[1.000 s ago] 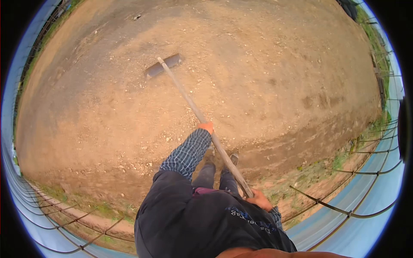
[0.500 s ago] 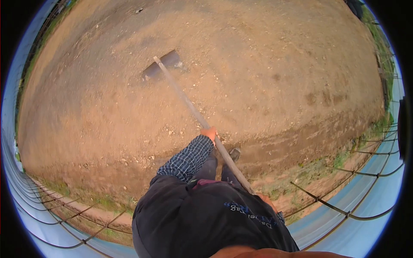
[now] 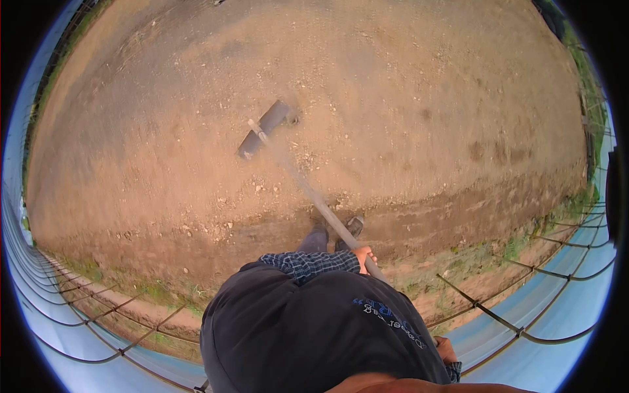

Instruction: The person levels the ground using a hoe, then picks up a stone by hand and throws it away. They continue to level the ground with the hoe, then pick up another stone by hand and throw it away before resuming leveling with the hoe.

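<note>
A wide-bladed hoe (image 3: 319,205) with a long wooden handle slants from the dirt ahead back towards my right side. Its dark, broad metal blade (image 3: 270,122) rests on the ground and is slightly blurred. My left hand (image 3: 365,259), in a checked sleeve, is wrapped around the handle just in front of my body. Further back, beside my right hip, my right hand (image 3: 447,350) has curled fingers in line with the handle's rear part. My dark shirt (image 3: 314,321) hides that stretch of handle.
Brown dirt ground (image 3: 406,131) with scattered small stones spreads ahead. My shoe (image 3: 354,226) stands beside the handle. Behind me, a metal rod grid (image 3: 517,331) runs along blue sheeting (image 3: 557,321), with grass at its foot. A dark object (image 3: 549,16) is at the far right.
The hoe's blade has come closer to me and slightly right. Both hands have moved back and right along with the handle, the right one now past my hip.
</note>
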The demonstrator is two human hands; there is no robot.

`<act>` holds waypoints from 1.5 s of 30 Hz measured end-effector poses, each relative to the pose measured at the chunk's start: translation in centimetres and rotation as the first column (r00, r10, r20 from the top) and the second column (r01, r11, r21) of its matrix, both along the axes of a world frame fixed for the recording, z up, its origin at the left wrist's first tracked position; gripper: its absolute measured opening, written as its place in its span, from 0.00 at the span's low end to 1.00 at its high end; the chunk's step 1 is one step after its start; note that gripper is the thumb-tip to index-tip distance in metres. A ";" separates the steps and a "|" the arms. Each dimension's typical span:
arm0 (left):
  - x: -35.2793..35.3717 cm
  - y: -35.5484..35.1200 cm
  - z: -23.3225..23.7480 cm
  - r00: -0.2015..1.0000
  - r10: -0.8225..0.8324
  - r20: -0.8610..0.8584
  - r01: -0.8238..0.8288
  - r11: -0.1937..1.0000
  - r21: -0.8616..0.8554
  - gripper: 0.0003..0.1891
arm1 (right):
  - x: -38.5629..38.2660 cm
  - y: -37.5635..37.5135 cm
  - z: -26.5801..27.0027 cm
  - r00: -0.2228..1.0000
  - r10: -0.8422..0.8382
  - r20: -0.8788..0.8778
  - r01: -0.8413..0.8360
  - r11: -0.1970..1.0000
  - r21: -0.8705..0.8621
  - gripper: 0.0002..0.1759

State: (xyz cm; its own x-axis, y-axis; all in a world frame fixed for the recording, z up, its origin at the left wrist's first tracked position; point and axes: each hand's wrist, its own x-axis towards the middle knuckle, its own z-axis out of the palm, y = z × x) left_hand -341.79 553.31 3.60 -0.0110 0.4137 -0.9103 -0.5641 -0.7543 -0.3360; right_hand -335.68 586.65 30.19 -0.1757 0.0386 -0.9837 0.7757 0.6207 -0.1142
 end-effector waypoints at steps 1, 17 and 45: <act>0.2 0.4 1.1 1.000 0.005 0.014 -0.005 1.000 0.012 0.07 | -0.3 1.0 1.0 0.945 0.311 -0.098 -0.294 0.942 0.160 0.14; -4.9 -8.1 -6.3 0.734 -0.626 -0.261 0.651 0.759 0.010 0.14 | -17.9 1.5 -12.8 0.553 0.788 -0.270 -0.728 0.615 0.304 0.13; -28.1 -36.9 -56.3 0.596 -0.735 0.323 0.314 -0.157 -0.936 0.34 | -12.9 11.4 -33.3 0.477 0.870 0.125 -0.734 0.315 0.602 0.08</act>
